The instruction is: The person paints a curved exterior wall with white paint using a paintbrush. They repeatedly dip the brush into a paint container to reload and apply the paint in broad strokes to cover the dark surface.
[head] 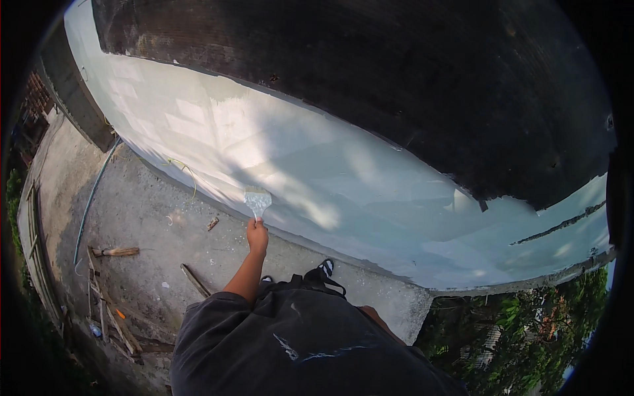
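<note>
My left hand [257, 236] grips the handle of a broad, flat paintbrush [258, 198] spattered with white paint. The brush points up, its bristles at the lower part of a pale painted wall [317, 168]; whether they touch it I cannot tell. Patches of sunlight and shadow lie on the pale surface, and a large dark area [376, 79] with an uneven edge adjoins it. My right hand is out of view; only part of that arm shows beside the dark shirt.
Concrete floor [163, 232] runs along the wall's foot, with paint specks. To the left are a blue-green hose [94, 190], a straw broom [116, 252], a wooden frame [114, 317] and a loose plank [195, 280]. The slab's edge [423, 314] meets foliage at lower right.
</note>
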The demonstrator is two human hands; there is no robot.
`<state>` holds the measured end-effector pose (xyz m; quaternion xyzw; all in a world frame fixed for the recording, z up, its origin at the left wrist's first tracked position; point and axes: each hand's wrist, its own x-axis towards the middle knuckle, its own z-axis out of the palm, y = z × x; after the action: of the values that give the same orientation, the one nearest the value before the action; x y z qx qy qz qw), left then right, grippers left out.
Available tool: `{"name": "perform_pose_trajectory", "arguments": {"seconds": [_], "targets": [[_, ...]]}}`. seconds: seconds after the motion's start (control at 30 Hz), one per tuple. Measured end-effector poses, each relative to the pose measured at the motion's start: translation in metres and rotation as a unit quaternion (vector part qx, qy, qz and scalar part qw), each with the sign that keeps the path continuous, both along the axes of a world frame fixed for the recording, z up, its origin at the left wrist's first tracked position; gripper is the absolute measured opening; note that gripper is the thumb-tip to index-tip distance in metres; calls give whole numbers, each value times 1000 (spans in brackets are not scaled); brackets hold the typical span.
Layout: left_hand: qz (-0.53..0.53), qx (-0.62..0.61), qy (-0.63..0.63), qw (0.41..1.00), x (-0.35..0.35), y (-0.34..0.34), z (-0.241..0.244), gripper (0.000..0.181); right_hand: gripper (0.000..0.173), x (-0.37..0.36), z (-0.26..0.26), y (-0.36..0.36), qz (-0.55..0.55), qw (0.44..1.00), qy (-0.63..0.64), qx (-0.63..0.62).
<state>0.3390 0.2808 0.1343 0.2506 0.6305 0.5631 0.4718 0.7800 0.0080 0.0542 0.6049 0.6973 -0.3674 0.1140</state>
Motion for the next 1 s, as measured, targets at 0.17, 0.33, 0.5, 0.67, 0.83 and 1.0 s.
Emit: {"name": "perform_pose_trajectory", "arguments": {"seconds": [0.17,0.33,0.5,0.67,0.83,1.0], "targets": [[-90,-46,-44,994,20,-22,6,19,36,1,-6,0,-20,1000,18,-9],[3,-68,-79,994,1,-9,19,21,33,-5,1,1,-80,994,-6,-68],[-54,-63,-100,992,9,-14,22,20,34,-9,15,-1,-9,1000,-10,-19],[-30,-65,-81,994,8,-17,21,21,36,-5,4,2,-62,997,25,-48],[17,-77,-101,992,-12,-5,25,19,35,-3,-5,-2,-63,997,10,-41],[-98,-80,-94,987,10,-17,19,19,34,-6,2,-1,26,999,18,31]]}}
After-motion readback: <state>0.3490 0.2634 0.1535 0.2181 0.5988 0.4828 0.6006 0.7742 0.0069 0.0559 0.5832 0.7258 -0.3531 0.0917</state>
